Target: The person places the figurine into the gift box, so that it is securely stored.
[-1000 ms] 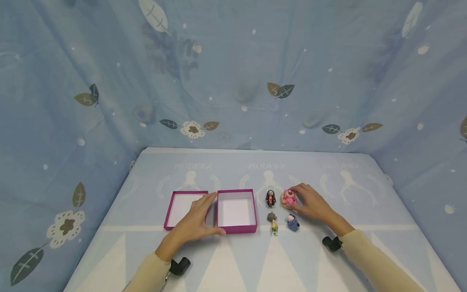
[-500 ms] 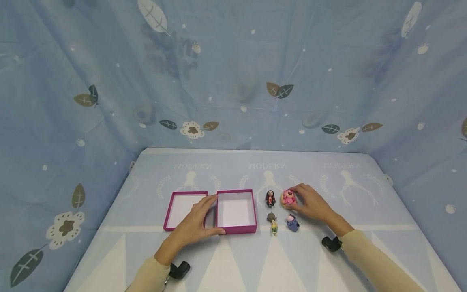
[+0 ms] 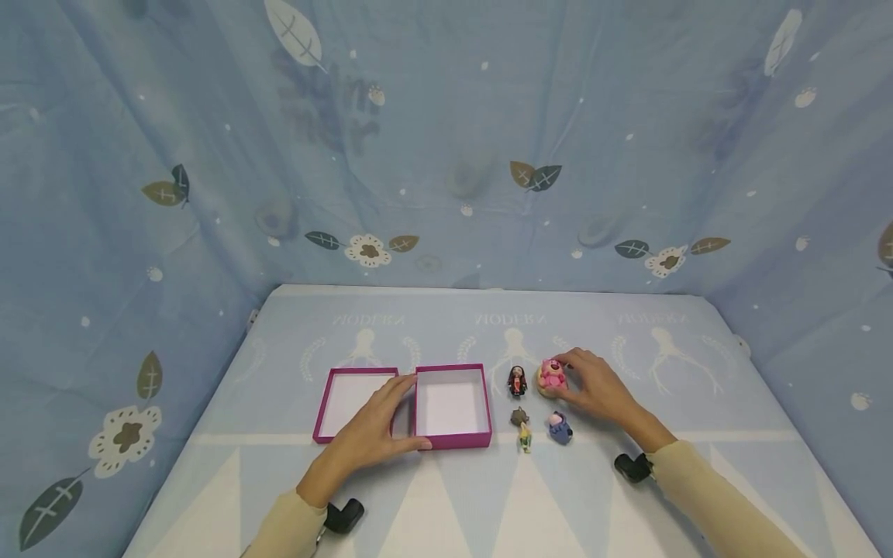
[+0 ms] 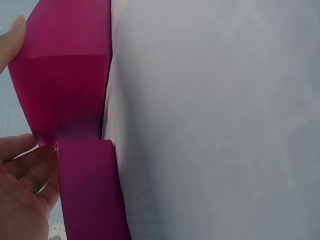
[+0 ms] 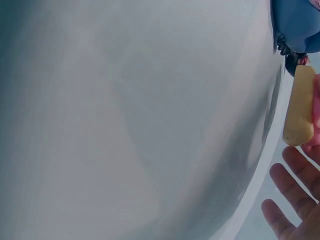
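The person's left hand (image 3: 373,426) spans the left side of an open, square magenta cardboard box (image 3: 456,441) with a white inside, thumb at its near corner, fingers at the far one. The right hand (image 3: 596,387) pinches a pink bear figurine on a pale yellow base (image 3: 553,376), right of a dark-haired figurine in red and black (image 3: 517,381). Nearer on the pale blue surface (image 3: 453,504) lies a blue figurine (image 3: 560,428); a shallow magenta-rimmed white tray (image 3: 349,399) sits left of the box
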A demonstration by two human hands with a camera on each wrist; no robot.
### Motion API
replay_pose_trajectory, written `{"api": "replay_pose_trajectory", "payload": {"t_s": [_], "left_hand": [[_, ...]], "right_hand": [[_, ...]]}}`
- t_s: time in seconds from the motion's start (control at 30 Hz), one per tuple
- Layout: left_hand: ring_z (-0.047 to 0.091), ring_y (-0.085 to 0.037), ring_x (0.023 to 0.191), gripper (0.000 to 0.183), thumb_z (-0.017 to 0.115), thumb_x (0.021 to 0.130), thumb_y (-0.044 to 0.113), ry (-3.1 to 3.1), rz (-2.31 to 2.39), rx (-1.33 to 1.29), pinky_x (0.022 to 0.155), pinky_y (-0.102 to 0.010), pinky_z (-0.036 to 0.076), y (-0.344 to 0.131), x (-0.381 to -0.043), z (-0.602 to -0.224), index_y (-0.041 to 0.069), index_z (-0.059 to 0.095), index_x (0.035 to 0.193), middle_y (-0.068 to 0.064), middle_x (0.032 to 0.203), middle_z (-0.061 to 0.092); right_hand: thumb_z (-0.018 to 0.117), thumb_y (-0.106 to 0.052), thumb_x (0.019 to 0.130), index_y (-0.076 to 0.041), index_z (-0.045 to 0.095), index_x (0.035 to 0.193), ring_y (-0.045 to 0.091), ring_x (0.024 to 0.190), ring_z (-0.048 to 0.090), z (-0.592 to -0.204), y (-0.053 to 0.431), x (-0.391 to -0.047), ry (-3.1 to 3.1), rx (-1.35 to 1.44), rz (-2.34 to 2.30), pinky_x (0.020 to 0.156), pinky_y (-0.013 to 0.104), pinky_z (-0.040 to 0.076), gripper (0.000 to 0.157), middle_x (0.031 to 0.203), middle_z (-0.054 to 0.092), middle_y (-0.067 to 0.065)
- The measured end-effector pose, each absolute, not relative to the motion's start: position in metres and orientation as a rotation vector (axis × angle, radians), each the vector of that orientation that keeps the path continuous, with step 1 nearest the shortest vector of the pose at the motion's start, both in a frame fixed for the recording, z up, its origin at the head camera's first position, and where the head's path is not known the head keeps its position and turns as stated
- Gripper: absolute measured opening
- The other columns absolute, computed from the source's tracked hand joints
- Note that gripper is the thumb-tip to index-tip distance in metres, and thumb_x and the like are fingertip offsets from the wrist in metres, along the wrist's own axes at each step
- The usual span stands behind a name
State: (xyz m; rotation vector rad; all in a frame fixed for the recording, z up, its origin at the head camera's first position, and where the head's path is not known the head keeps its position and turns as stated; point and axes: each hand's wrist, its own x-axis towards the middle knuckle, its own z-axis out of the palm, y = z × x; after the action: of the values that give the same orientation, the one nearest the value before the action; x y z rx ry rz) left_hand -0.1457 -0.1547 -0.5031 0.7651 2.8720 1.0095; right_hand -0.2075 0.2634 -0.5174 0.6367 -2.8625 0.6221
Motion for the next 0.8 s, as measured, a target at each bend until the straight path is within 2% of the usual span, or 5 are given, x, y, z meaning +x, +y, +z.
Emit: {"api": "replay_pose_trajectory", "payload": {"t_s": [0.17, 0.47, 0.8], "left_hand": [[0.035, -0.030, 0.144, 0.106, 0.072, 0.071, 0.070, 2.881, 1.005, 0.792, 0.111, -0.056, 0.037, -0.1547, -0.1463, -0.5030, 0.013, 0.034, 0.152, -0.005, 0.154, 0.040], [0.037, -0.031, 0.142, 0.105, 0.075, 0.070, 0.068, 2.899, 1.020, 0.825, 0.110, -0.056, 0.038, -0.1543, -0.1470, -0.5036, 0.012, 0.037, 0.151, -0.005, 0.152, 0.042], [0.041, -0.030, 0.140, 0.106, 0.076, 0.070, 0.067, 2.901, 1.031, 0.835, 0.109, -0.055, 0.040, -0.1550, -0.1479, -0.5038, 0.012, 0.037, 0.151, -0.007, 0.151, 0.042]], "right_hand": [[0.080, -0.044, 0.078, -0.010, 0.063, 0.121, 0.028, 0.104, 0.061, -0.5148, 0.2603, -0.2077, -2.861, 0.629, 0.640, 0.093, 0.055, 0.048, 0.058, 0.112, 0.064, 0.007], [0.087, -0.032, 0.072, -0.010, 0.065, 0.117, 0.030, 0.104, 0.061, -0.5167, 0.2631, -0.2092, -2.775, 0.683, 0.828, 0.090, 0.053, 0.051, 0.055, 0.113, 0.062, 0.008], [0.088, -0.030, 0.072, -0.011, 0.064, 0.118, 0.031, 0.104, 0.059, -0.5184, 0.2673, -0.2103, -2.765, 0.690, 1.028, 0.090, 0.054, 0.051, 0.056, 0.113, 0.059, 0.007]]}}
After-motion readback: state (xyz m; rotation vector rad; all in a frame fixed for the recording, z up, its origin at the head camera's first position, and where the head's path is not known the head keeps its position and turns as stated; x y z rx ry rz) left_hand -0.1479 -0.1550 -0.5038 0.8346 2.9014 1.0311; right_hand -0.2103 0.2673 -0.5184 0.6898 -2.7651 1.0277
